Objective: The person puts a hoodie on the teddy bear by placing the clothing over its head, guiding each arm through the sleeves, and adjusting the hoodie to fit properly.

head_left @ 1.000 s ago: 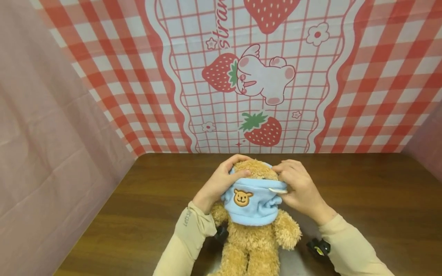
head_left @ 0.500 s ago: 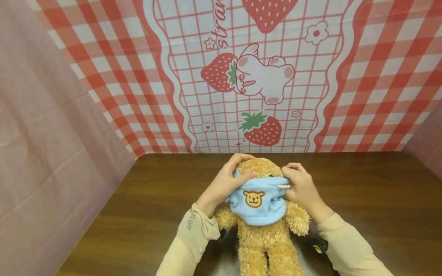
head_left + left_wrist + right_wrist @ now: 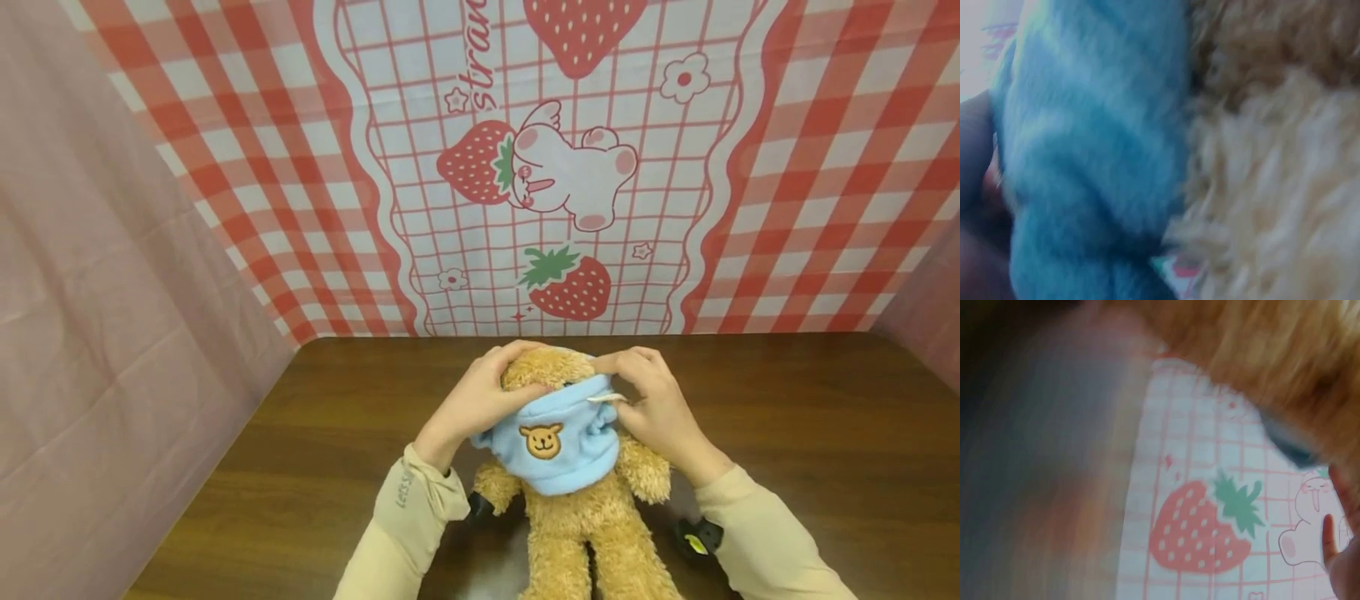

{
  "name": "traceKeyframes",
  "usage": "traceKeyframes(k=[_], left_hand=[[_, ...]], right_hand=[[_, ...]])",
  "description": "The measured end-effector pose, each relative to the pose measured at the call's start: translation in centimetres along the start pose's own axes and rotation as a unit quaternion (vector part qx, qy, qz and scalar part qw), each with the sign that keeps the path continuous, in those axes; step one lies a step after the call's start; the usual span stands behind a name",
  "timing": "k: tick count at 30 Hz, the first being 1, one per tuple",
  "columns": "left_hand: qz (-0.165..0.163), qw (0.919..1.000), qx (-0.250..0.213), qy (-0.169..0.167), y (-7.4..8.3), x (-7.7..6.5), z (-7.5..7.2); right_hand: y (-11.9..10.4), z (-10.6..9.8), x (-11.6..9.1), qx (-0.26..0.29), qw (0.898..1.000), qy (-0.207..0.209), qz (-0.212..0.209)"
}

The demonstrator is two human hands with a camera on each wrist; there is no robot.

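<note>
A fluffy tan teddy bear [image 3: 573,512] lies on the table, legs toward the near edge. A light blue doll sweatshirt [image 3: 577,454] with an embroidered bear face covers its lower face and upper chest. My left hand [image 3: 476,400] grips the left side of the head, thumb across the front at the sweatshirt's upper edge. At the right of that edge, beside a white tag [image 3: 606,398], my right hand [image 3: 652,408] pinches the cloth. Close up, the left wrist view shows blue fleece [image 3: 1097,137] against fur [image 3: 1272,187]. Fur [image 3: 1272,344] fills the right wrist view's top, partly blurred.
Dark brown wooden table [image 3: 300,467] beneath. A strawberry-print checked cloth [image 3: 570,167] hangs behind it, with a pink curtain [image 3: 135,333] at the left. Black wrist devices [image 3: 699,537] are worn at my cuffs.
The bear's legs have swung to the right. The sweatshirt's upper edge now slants up toward my right hand, which went slightly right and then came back in.
</note>
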State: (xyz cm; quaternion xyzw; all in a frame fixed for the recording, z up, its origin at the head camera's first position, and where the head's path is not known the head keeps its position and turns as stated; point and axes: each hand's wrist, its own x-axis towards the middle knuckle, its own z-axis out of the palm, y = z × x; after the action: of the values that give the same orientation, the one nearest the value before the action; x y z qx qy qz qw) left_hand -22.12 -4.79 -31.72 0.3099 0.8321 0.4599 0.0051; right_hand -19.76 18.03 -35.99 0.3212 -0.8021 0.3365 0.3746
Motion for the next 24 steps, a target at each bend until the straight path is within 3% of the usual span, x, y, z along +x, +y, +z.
traceKeyframes(k=[3,6,8,17,19,24], left_hand=[[0.012,0.9996,-0.006,0.026,0.1,0.1,0.5],[0.020,0.9986,-0.018,0.045,0.0,0.2,0.8],[0.017,0.9981,-0.034,0.049,-0.1,0.2,0.9],[-0.026,0.9958,-0.081,0.034,-0.4,0.4,0.9],[-0.034,0.9949,-0.089,0.034,-0.4,0.4,1.0],[-0.060,0.9930,-0.099,0.024,-0.5,0.4,1.5]], right_hand=[[-0.7,-0.3,-0.1,0.078,0.993,-0.020,0.084],[-1.0,-0.4,-0.3,0.158,0.973,-0.041,0.161],[-1.0,-0.4,-0.3,0.205,0.960,-0.045,0.184],[-0.7,0.1,-0.7,0.370,0.910,-0.040,0.182],[-0.7,0.1,-0.7,0.390,0.902,-0.040,0.179],[-1.1,-0.1,-0.1,0.419,0.893,-0.040,0.159]])
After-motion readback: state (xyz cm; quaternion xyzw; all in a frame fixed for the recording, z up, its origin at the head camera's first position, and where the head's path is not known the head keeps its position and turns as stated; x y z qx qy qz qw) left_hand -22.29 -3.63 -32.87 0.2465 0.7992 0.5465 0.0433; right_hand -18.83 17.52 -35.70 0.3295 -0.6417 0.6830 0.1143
